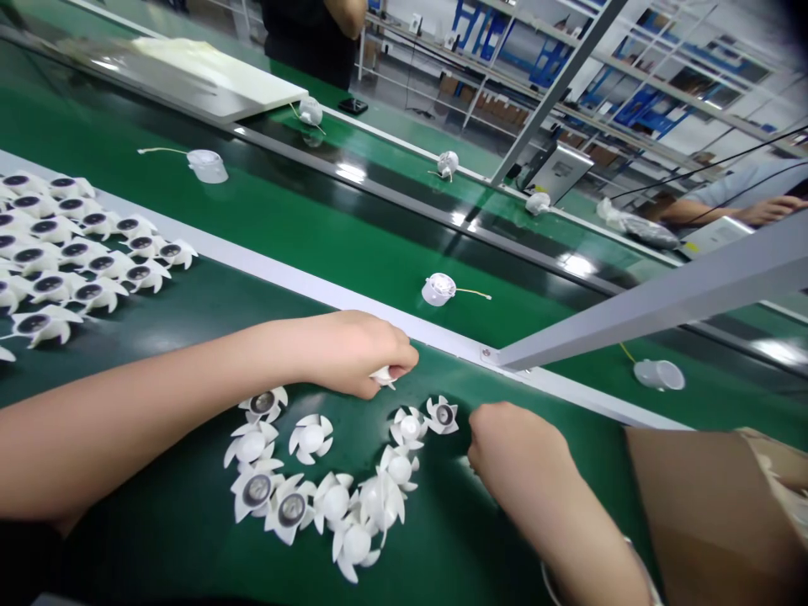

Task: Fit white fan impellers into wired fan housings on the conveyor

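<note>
My left hand is closed on a small white fan impeller, of which only a blade tip shows under the fingers. My right hand is curled knuckles-up just right of a loose pile of white fan impellers on the green bench; its fingers are hidden, so what it holds, if anything, is not visible. The nearest single impeller lies between the two hands.
Rows of impellers lie at the far left. White motor housings with wires ride the green conveyor beyond a grey rail. A brown cardboard box stands at the right. Other people stand across the line.
</note>
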Tool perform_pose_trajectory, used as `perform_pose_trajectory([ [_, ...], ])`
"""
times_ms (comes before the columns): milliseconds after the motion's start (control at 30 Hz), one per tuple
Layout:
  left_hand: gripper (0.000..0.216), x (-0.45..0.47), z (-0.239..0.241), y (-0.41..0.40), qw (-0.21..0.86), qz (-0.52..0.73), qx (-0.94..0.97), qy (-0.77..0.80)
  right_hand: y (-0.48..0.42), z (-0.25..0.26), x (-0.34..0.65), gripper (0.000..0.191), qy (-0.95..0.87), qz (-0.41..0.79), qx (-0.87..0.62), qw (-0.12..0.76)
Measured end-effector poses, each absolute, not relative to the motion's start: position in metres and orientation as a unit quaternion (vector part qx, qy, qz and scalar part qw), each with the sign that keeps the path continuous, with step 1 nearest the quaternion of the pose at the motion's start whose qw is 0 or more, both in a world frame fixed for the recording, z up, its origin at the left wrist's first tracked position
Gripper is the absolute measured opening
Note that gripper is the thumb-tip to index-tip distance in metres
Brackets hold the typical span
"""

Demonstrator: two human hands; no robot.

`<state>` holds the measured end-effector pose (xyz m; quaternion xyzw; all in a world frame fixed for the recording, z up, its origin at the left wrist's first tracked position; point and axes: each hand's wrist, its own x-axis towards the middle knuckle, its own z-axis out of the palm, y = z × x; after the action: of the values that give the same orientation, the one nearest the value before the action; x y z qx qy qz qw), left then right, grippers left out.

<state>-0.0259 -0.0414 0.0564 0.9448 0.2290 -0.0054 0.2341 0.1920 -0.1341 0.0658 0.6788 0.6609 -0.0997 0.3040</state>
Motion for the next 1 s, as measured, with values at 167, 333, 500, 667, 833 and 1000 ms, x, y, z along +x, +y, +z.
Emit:
perform_pose_trajectory([
  [167,0.018,-0.018,0.039,-0.044,0.088,0.066,0.973,0.203,-0.133,0.067,0.178,0.023,0.633,-0.107,0.695,0.324],
  [333,0.017,-0.021,0.036,-0.038,0.144,0.089,0.969,0.18,-0.129,0.06,0.195,0.017,0.657,-0.1,0.681,0.308],
  [500,0.045,-0.029,0.034,-0.024,0.251,0.094,0.944,0.191,-0.125,0.061,0.213,0.015,0.692,-0.103,0.665,0.261],
  [667,0.041,-0.024,0.018,-0.02,0.33,0.142,0.911,0.202,-0.117,0.066,0.217,0.013,0.766,-0.193,0.609,0.064],
  [833,0.06,-0.013,0.006,-0.026,0.406,0.17,0.868,0.231,-0.107,0.052,0.195,0.008,0.78,-0.282,0.542,-0.135],
  [1000,0.068,-0.012,0.007,-0.024,0.453,0.154,0.842,0.249,-0.097,0.028,0.177,0.007,0.802,-0.229,0.528,-0.16],
])
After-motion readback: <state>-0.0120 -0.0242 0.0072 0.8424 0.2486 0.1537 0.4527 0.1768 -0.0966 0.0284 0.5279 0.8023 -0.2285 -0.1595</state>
